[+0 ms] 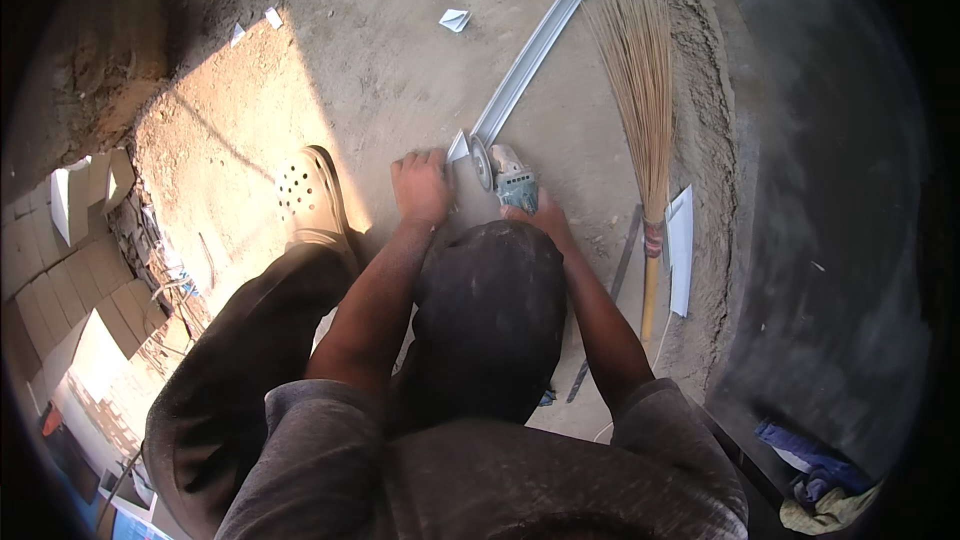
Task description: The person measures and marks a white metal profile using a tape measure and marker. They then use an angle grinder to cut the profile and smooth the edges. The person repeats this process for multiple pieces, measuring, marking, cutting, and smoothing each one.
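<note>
A long white ridged strip (pixel 540 45) lies on the dusty ground, angled away from me. At its near end, my left hand (pixel 422 183) rests with fingers curled beside a small white cut piece (pixel 458 147); whether it grips that piece is unclear. My right hand (pixel 540 212) is closed on a teal angle grinder (pixel 515 183), whose round disc (pixel 481 162) stands upright against the strip's end. My dark-trousered knee partly hides the area below my hands.
A straw broom (pixel 640 100) lies at right beside a white strip (pixel 680 250) and a thin grey bar (pixel 625 255). My sandalled foot (pixel 310 200) is at left. White offcuts (pixel 454 20), stacked tiles (pixel 70 280), a dark ledge (pixel 810 190) and blue cloth (pixel 810 455) surround me.
</note>
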A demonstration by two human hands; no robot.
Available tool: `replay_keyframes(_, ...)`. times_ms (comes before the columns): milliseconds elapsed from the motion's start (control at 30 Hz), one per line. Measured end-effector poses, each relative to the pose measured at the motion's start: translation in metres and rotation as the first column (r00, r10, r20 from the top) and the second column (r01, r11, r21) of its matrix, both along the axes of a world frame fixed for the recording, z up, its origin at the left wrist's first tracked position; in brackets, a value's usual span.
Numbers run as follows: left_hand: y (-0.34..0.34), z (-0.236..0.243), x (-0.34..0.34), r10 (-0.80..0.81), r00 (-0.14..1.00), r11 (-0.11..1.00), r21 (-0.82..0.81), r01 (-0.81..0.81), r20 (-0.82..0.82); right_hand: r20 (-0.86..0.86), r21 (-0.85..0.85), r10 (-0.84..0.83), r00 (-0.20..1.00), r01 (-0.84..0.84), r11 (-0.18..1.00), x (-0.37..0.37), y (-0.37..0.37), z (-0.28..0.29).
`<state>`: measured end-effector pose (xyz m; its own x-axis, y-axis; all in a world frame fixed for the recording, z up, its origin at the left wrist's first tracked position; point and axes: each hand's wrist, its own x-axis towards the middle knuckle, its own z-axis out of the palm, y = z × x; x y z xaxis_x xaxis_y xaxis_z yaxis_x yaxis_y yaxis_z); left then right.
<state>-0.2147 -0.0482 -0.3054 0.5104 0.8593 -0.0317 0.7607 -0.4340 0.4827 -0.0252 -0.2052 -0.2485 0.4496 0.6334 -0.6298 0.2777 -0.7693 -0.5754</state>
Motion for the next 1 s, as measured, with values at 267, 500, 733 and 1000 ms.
replay_keyframes(267,0.048,0.016,-0.006,0.607,0.757,0.791,-0.092,-0.605,0.242,0.097,0.171,-0.357,0.929,0.337,0.926,-0.014,-0.092,0.023)
replay_keyframes(500,0.125,0.071,0.109,-0.582,0.664,0.73,0.06,0.681,-0.469,-0.214,0.319,-0.694,0.687,0.721,0.615,-0.01,-0.182,0.066)
replay_keyframes(733,0.126,0.06,0.154,-0.627,-0.199,-0.222,-0.073,0.972,-0.753,-0.706,0.062,-0.708,0.029,0.998,-0.021,-0.075,-0.335,0.053)
replay_keyframes(1000,0.026,0.118,0.218,-0.954,-0.125,-0.009,-0.39,0.921,-0.273,-0.827,0.186,-0.535,-0.17,0.816,-0.547,-0.135,-0.459,0.031)
